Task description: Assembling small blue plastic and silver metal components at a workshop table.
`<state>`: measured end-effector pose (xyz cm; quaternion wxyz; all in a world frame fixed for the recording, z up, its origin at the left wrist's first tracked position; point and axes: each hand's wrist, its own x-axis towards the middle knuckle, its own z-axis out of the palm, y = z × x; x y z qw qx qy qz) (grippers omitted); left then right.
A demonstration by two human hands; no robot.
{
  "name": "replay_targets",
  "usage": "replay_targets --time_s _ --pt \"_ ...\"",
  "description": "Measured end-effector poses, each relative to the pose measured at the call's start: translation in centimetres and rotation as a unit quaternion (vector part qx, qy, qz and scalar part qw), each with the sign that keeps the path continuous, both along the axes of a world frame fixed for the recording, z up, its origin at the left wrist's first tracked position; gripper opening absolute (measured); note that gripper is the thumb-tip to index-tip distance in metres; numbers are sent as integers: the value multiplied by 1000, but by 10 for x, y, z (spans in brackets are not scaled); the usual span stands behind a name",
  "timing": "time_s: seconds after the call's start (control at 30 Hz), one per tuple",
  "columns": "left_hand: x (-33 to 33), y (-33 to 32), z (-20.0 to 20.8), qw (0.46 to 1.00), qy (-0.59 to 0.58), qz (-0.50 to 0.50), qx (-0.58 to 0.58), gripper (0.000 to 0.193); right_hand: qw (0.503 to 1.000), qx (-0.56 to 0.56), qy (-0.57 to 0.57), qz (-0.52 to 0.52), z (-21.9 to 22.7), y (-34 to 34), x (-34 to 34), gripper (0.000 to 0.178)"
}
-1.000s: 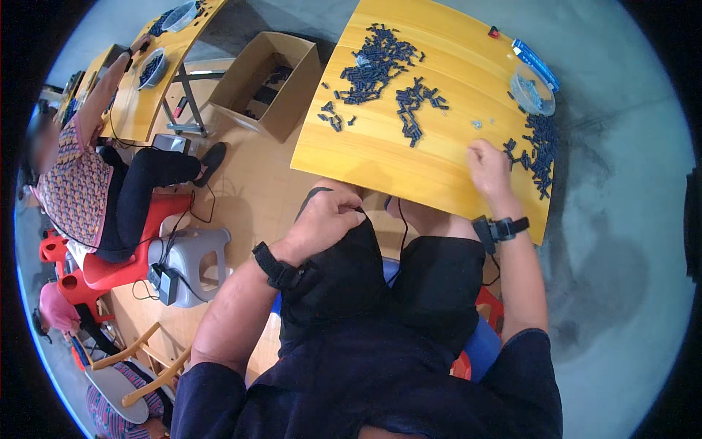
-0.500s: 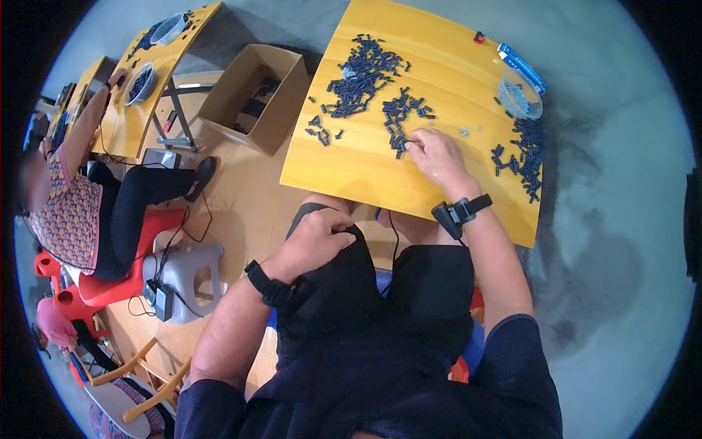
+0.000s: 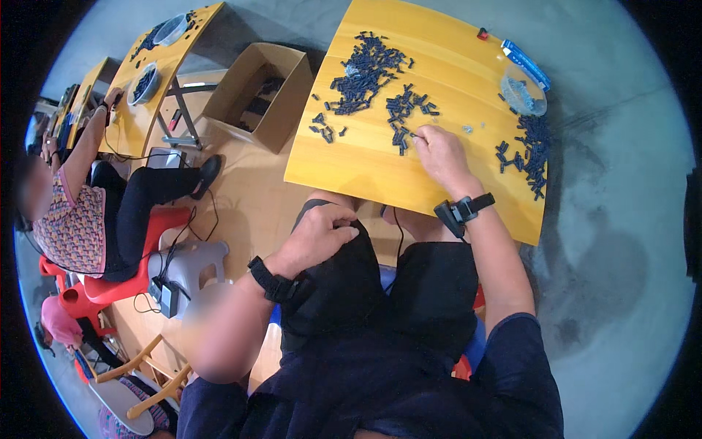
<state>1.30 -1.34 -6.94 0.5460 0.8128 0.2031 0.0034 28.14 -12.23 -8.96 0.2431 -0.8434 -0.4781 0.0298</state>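
Observation:
My right hand (image 3: 442, 155) is over the yellow table, thumb and forefinger pinched on a small black part (image 3: 414, 135) that is mostly hidden by the fingertips. Just left of those fingers lies a loose cluster of short black tube-like parts (image 3: 401, 108). Resting on my left thigh, my left hand (image 3: 319, 235) holds nothing, its fingers loosely bent and the thumb apart. Both wrists wear black straps; the right one carries a small black device (image 3: 455, 213).
A larger black heap (image 3: 365, 77) lies at the far left of the table (image 3: 351, 164); another pile (image 3: 532, 150) lines its right edge. Near that pile stand a clear tub (image 3: 523, 91) and a blue-white box (image 3: 525, 64). Left are a cardboard box (image 3: 289, 95) and a seated co-worker (image 3: 73, 227).
My right fingertips have shifted slightly right and away from me, off the near end of the middle cluster. My left hand stays on my thigh.

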Motion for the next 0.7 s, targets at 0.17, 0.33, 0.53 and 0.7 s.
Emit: replay_targets --time_s 0.17,0.33,0.53,0.7 --pt "4 -1 7 992 -73 84 -65 21 953 92 290 -14 21 -14 -27 11" --pt "8 -8 29 960 -46 130 -245 24 857 155 488 56 59 -26 -74 7" --pt "8 -16 42 919 -172 109 -338 27 818 209 522 122 64 -30 -120 6" --pt "10 -27 53 894 -157 148 -394 21 852 235 459 86 73 -29 -140 4"
